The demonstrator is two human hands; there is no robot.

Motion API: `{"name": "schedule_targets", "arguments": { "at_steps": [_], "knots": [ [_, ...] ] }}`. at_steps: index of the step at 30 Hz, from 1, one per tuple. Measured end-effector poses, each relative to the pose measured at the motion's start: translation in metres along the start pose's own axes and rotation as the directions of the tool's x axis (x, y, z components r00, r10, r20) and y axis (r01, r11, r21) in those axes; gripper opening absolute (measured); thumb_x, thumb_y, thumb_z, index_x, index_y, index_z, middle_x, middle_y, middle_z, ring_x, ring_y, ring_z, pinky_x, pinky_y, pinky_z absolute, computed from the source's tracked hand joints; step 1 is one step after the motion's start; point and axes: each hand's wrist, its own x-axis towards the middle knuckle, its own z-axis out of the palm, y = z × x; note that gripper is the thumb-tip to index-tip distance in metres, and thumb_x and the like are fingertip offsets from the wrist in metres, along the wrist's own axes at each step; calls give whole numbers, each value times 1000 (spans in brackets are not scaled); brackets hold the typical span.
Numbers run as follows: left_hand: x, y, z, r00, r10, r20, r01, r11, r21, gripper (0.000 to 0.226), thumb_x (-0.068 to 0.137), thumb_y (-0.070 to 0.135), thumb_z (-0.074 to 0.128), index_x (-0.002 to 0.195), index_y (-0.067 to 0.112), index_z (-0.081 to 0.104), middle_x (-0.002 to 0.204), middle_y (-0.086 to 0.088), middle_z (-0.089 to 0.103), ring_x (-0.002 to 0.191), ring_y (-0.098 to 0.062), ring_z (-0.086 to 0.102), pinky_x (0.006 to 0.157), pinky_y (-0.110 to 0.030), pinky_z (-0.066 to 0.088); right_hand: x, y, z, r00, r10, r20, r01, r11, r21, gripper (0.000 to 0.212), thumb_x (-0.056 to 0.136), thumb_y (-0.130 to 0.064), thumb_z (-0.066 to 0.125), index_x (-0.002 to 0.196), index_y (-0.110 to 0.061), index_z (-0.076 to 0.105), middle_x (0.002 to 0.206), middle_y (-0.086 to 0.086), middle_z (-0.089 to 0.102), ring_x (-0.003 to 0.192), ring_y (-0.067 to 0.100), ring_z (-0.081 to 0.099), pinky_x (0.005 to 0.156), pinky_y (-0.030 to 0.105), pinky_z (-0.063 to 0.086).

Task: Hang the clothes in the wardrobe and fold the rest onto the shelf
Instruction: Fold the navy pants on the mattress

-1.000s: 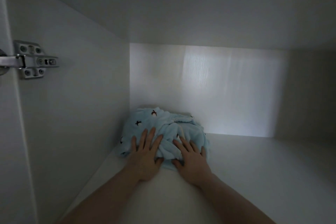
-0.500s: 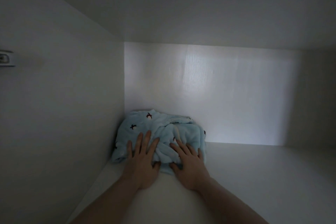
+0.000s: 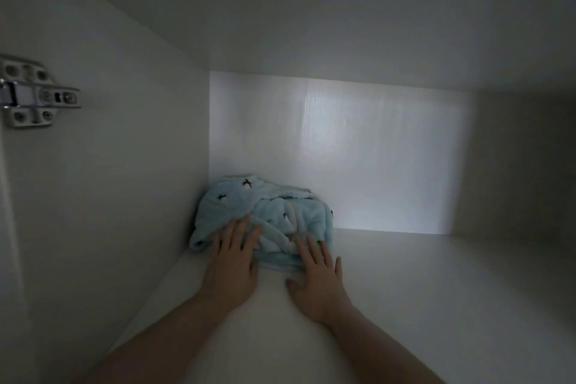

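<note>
From my head camera, I'm looking into a white wardrobe compartment. The folded light-blue fleece garment (image 3: 265, 218) sits on the shelf (image 3: 420, 290), tucked into the back left corner against the side wall, I judge to leave room for more. My left hand (image 3: 232, 262) lies flat with fingers straight on its front edge; my right hand (image 3: 318, 277) is flat too, fingertips touching the fabric. Neither grips anything. A metal door hinge (image 3: 34, 97) is on the left wall.

Lighting: dim overall. Pale glare on the far back panel (image 3: 336, 146); right side in deep shadow. Edges bowed, perhaps slightly soft.
</note>
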Motion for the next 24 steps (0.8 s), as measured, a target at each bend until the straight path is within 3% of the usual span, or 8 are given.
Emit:
{"name": "schedule_targets", "arguments": {
  "at_steps": [3, 7, 10, 12, 15, 17, 21, 24],
  "knots": [
    [-19, 13, -15, 994, 17, 105, -20, 999, 27, 76, 95, 33, 53, 162, 22, 19, 170, -9, 1, 157, -34, 5, 125, -54, 6, -31, 1, -17, 1000, 30, 7, -31, 971, 236, 101, 89, -40, 72, 163, -27, 5, 171, -4, -5, 158, 21, 0, 127, 38, 12],
    [-51, 58, -45, 980, 77, 181, -69, 996, -49, 74, 100, 42, 43, 162, 26, 6, 168, -1, -21, 155, -25, -20, 121, -44, -17, -87, 9, -56, 991, 114, 71, -135, 848, 512, 95, 87, -31, 79, 161, -33, 20, 169, -9, 5, 155, 11, 12, 124, 29, 18],
    [-84, 108, -68, 958, 209, 198, -165, 962, -219, 71, 101, 42, 44, 161, 33, 6, 166, 8, -23, 153, -16, -26, 122, -40, -19, -147, 28, -93, 985, 163, 57, -167, 815, 555, 81, 88, -28, 79, 151, -46, 31, 165, -15, 14, 151, 11, 25, 124, 39, 29],
    [-105, 142, -83, 936, 298, 187, -227, 918, -326, 69, 101, 44, 44, 158, 41, 6, 163, 18, -23, 151, -9, -27, 122, -37, -20, -195, 43, -119, 983, 180, -16, -148, 851, 504, 76, 88, -27, 78, 147, -51, 36, 162, -20, 19, 148, 5, 30, 122, 34, 31],
    [-134, 195, -105, 902, 401, 161, -292, 840, -457, 68, 100, 47, 44, 156, 46, 6, 163, 25, -20, 150, -3, -26, 122, -35, -16, -272, 57, -158, 969, 213, -127, -133, 879, 457, 70, 90, -26, 76, 145, -52, 42, 159, -30, 25, 144, -7, 30, 110, 7, 32],
    [-153, 231, -116, 875, 461, 150, -321, 783, -533, 65, 101, 44, 46, 156, 45, 12, 165, 25, -12, 152, -2, -21, 123, -35, -11, -323, 62, -179, 939, 280, -200, -165, 877, 452, 67, 90, -25, 75, 143, -53, 45, 157, -33, 28, 143, -14, 27, 104, -1, 28],
    [-190, 305, -129, 785, 607, 123, -383, 632, -674, 59, 100, 35, 53, 153, 40, 28, 165, 23, 2, 155, -5, -11, 125, -35, 3, -419, 74, -203, 850, 432, -302, -272, 849, 453, 65, 92, -23, 74, 144, -49, 47, 154, -37, 31, 142, -14, 30, 112, 13, 29],
    [-215, 352, -135, 705, 704, 86, -409, 503, -761, 55, 95, 30, 59, 148, 31, 42, 162, 18, 20, 155, -10, 10, 123, -34, 18, -487, 74, -210, 772, 548, -322, -404, 814, 417, 65, 93, -27, 73, 146, -49, 44, 155, -36, 29, 143, -14, 29, 110, 9, 28]
  ]
}}
